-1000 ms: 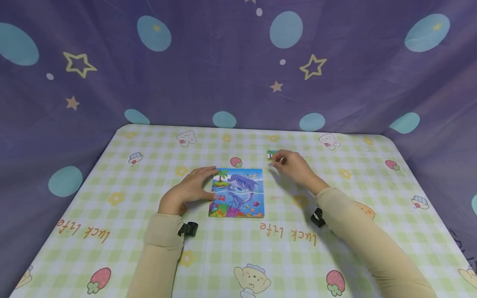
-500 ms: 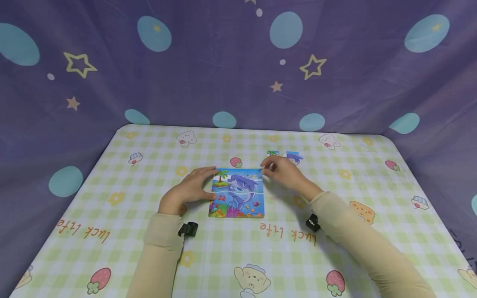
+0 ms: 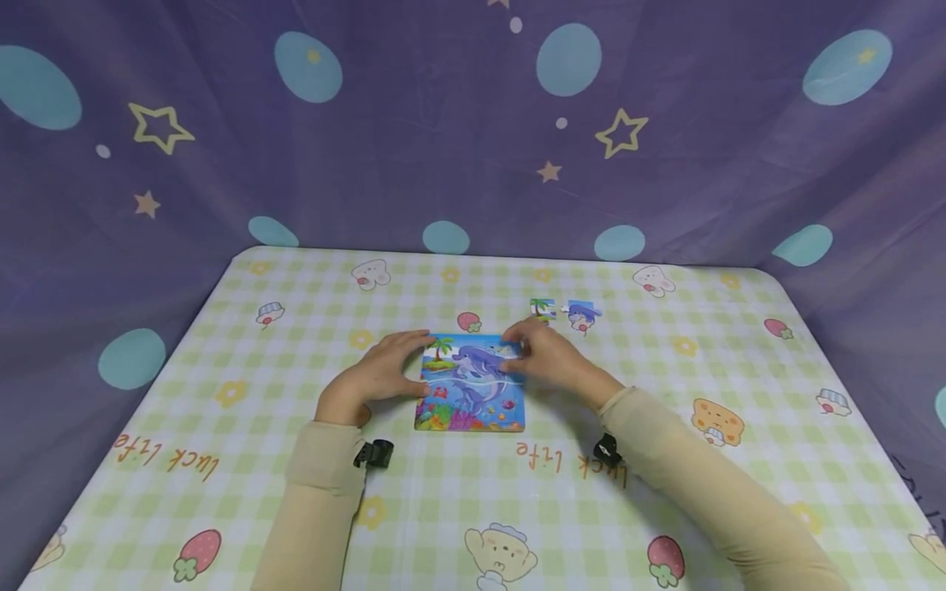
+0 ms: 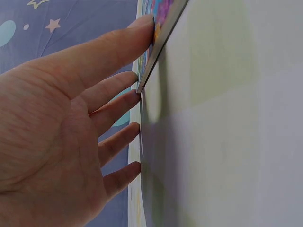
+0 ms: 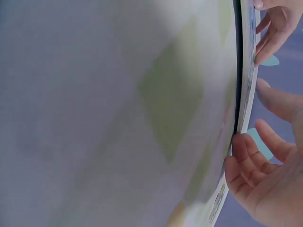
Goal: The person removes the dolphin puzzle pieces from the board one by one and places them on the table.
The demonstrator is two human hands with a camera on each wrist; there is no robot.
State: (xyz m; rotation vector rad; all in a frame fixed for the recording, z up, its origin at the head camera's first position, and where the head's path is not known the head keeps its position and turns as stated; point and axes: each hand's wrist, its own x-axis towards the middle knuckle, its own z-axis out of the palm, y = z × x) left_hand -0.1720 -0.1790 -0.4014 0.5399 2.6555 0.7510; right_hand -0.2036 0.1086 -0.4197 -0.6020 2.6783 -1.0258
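A square jigsaw puzzle (image 3: 469,390) with a dolphin, a palm tree and coral lies on the table in the head view. My left hand (image 3: 379,369) rests at its left side, the thumb low on the edge and a fingertip at the top corner. Straight, spread fingers show in the left wrist view, the thumb (image 4: 142,33) against the board. My right hand (image 3: 550,357) touches the upper right part of the puzzle, thumb and index finger apart. In the right wrist view its other fingers (image 5: 239,151) bend at the board's edge. No piece shows between the fingers.
Two small picture pieces lie behind the right hand, a palm tree piece (image 3: 544,305) and a dolphin piece (image 3: 582,314). Beneath everything is a checked tablecloth (image 3: 443,509) with printed figures. A purple starry curtain (image 3: 406,148) hangs behind the table's far edge.
My right hand has come from the small pieces at the back, forward and left, onto the puzzle's upper right part. The dolphin piece it covered is now visible. My left hand has stayed put.
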